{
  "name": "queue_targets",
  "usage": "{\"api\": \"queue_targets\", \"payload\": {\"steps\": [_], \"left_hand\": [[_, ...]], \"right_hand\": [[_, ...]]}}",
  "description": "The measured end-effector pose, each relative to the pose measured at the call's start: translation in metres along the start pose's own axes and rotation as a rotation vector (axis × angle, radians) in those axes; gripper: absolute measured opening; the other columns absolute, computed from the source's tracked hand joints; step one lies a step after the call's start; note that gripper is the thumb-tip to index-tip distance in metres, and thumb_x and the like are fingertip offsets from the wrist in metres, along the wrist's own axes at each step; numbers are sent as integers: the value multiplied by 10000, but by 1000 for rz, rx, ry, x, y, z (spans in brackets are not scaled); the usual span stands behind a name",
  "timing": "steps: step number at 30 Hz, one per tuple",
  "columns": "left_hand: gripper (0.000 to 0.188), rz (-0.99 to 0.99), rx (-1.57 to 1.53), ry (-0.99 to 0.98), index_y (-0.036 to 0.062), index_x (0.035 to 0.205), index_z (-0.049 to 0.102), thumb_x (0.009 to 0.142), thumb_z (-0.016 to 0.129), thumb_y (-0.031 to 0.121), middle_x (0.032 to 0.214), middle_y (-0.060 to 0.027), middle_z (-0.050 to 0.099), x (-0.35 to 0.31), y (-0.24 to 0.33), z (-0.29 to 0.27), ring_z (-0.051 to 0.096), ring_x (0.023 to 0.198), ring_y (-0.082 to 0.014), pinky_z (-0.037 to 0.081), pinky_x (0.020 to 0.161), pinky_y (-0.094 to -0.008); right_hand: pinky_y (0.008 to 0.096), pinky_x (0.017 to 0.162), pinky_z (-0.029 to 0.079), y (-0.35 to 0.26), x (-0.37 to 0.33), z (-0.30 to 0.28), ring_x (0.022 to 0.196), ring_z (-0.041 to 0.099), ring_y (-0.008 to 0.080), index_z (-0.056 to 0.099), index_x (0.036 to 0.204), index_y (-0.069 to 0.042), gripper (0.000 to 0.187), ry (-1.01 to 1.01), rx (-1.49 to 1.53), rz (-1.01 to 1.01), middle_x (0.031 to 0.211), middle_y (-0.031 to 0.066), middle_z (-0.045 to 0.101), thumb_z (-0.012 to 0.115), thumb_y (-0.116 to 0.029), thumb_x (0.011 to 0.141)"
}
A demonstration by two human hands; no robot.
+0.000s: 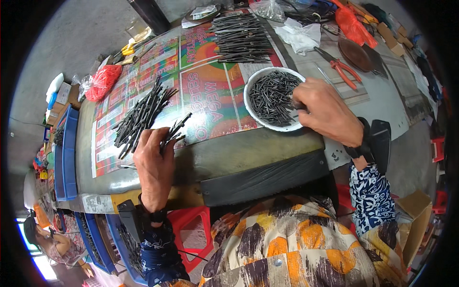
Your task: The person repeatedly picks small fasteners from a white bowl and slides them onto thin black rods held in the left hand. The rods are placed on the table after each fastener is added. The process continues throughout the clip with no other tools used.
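Note:
My left hand (pixel 155 165) is closed on a few thin black rods (pixel 177 130), which stick out between thumb and forefinger. Its fingers are beside a loose pile of similar dark rods (pixel 146 112) on the left of the table. At the right rim of a white bowl (pixel 248 103), my right hand (pixel 330 111) has its fingertips pinched together over the contents. Whatever they hold is hidden. Small dark metal pins (pixel 271 95) fill the bowl. Farther back, more long dark rods (pixel 241 38) lie side by side in a row.
Colourful printed sheets (pixel 205 98) cover the table. Red-handled pliers (pixel 345 74), a brown dish (pixel 356 55) and crumpled white plastic (pixel 300 36) lie at the right. A red bag (pixel 103 81) is at the left edge, near blue crates (pixel 69 158). A person (pixel 57 239) is beyond, lower left.

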State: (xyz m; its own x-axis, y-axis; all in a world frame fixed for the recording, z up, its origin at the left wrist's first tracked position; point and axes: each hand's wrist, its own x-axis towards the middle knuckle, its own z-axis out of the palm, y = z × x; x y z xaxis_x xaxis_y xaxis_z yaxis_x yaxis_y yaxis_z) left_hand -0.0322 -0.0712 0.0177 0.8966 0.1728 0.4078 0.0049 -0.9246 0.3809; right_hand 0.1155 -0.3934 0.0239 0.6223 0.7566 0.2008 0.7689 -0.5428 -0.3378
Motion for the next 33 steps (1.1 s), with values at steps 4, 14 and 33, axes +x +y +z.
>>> {"api": "queue_targets", "payload": {"steps": [4,14,33], "left_hand": [[216,56,94,-1,6,963,618,759,657,-53,910,-167,584,-1,-6,1,598,805,-373,475,678,-426],[290,40,181,-16,24,1008,550,748,577,-102,942,-178,562,-10,-15,11,577,818,-402,465,672,-448],[125,-131,-606,-97,-9,877,622,789,708,-33,710,-53,656,-38,94,12,563,590,-70,436,548,-221]], "right_hand": [[437,653,459,-15,-4,-4,707,578,364,544,779,58,80,181,193,90,713,197,571,575,0,733],[306,605,478,-32,-21,3,645,590,190,547,816,48,85,334,547,159,728,127,592,610,34,760],[200,735,493,-47,-53,11,819,587,56,644,1044,31,221,363,1082,309,948,19,641,648,52,825]]}}
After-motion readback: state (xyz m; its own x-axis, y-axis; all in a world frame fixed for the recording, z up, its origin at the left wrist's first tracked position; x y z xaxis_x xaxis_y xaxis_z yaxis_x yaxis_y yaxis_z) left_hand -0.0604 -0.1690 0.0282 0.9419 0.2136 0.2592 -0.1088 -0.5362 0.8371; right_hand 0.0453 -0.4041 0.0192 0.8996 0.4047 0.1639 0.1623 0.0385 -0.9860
